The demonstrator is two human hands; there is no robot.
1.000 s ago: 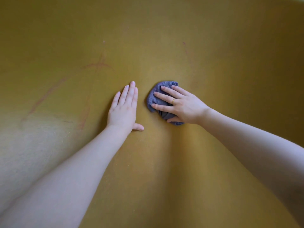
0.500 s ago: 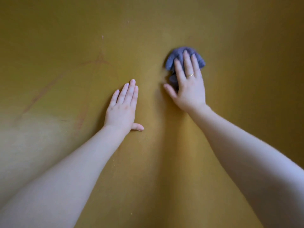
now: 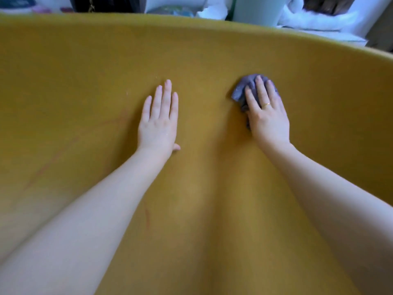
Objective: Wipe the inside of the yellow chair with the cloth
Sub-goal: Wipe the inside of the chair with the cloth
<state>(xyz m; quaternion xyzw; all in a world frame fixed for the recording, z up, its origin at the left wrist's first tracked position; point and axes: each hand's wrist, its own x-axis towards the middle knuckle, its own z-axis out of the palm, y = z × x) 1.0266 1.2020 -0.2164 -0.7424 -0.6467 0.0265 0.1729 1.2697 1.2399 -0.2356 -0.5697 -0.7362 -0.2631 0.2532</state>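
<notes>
Hands are lying flat on the inner wall of the yellow chair (image 3: pixel 202 56), and we are looking down along both bare forearms toward them. Our left hand (image 3: pixel 158 122) is resting palm-down on the fabric with its fingers straight and close together, the thumb tip poking out at the lower right of the palm; it is holding nothing. Our right hand (image 3: pixel 266 116) is pressing the cloth (image 3: pixel 241 91) against the chair wall, its fingers extended over the top of it rather than curled around it (a gold ring (image 3: pixel 265 104) is showing on one finger). We are seeing the cloth, a crumpled purple-grey piece, only where it is peeking out past the fingertips and along the thumb side of the hand; the rest is hidden under the palm. The two hands are sitting well apart at about the same height, below the chair's curved upper rim. Faint reddish streaks (image 3: pixel 147 216) are running across the yellow surface to the left of and beneath our left arm. Beyond the rim, blurred white and dark household items (image 3: pixel 261 9) are showing at the top of the view, too soft to identify.
</notes>
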